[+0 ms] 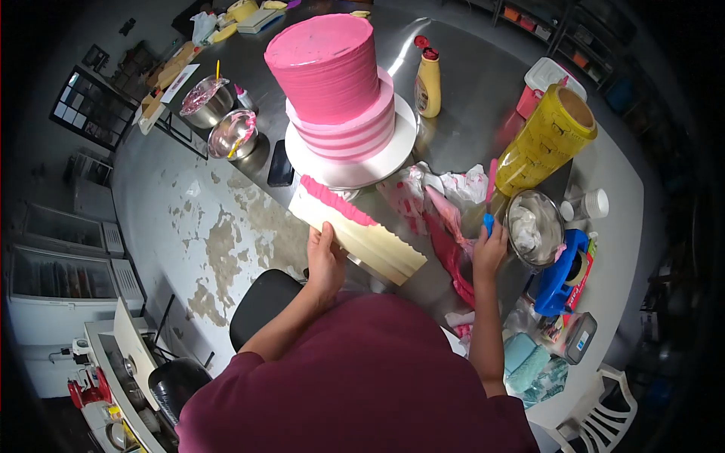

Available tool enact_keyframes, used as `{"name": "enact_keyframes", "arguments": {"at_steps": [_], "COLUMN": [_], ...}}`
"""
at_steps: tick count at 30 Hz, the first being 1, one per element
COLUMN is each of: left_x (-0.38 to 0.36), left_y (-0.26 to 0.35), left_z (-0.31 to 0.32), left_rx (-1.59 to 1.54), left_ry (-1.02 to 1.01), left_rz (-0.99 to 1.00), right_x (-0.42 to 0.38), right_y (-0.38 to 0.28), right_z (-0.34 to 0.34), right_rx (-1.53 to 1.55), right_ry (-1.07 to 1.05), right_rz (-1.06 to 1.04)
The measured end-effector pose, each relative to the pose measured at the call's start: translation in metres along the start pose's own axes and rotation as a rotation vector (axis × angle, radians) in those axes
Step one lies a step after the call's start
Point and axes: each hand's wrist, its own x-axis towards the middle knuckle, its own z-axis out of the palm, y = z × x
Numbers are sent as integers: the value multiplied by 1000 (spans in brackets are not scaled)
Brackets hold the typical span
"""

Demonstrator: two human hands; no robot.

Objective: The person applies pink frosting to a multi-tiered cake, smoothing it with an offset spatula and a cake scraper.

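Note:
My left hand point(325, 264) is closed on a wide cream-coloured icing comb point(385, 253) with a jagged edge. Thick pink icing covers the far part of that edge. Beyond it stands a two-tier cake point(325, 75) on a white cake stand point(408, 140). Its upper tier is deep pink; the lower one has pale and darker pink stripes. Over on the right, my right hand point(489, 253) grips a spatula point(492, 185) with a blue handle and a pink-smeared blade. Beside that hand lie a pink piping bag point(445, 211) and a metal bowl point(535, 260) holding crumpled white material.
A yellow squeeze bottle point(428, 87) and a large yellow film roll point(547, 140) stand on the metal table. Two icing-smeared bowls point(232, 136) and a black phone point(281, 164) are left of the cake. A blue tape dispenser point(557, 279) lies at right.

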Motion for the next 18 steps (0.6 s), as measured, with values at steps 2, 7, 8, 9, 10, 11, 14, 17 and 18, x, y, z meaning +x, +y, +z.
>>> {"name": "enact_keyframes", "arguments": {"at_steps": [2, 7, 8, 9, 10, 11, 14, 17, 18], "left_x": [-4, 3, 9, 17, 26, 31, 34, 46, 47], "left_y": [9, 6, 6, 5, 6, 12, 38, 52, 57], "left_z": [20, 43, 57, 77, 83, 90, 121, 125, 127], "left_rx": [-6, 148, 214, 271, 354, 421, 604, 747, 780], "left_ry": [-16, -168, -220, -298, -397, -487, -708, -867, -888], "left_rz": [31, 129, 212, 290, 287, 234, 161, 45, 28], "right_x": [3, 11, 14, 24, 33, 43, 73, 89, 92], "right_y": [-2, -22, -26, -30, -37, -41, -43, -44, -45], "right_z": [-6, -30, -37, -59, -79, -100, -147, -176, -182], "right_rx": [134, 746, 852, 860, 872, 881, 674, 542, 519], "right_ry": [84, -14, -24, -57, -108, -159, -159, -184, -185], "right_rz": [-38, 159, 209, 187, 165, 144, -98, -231, -282]}}
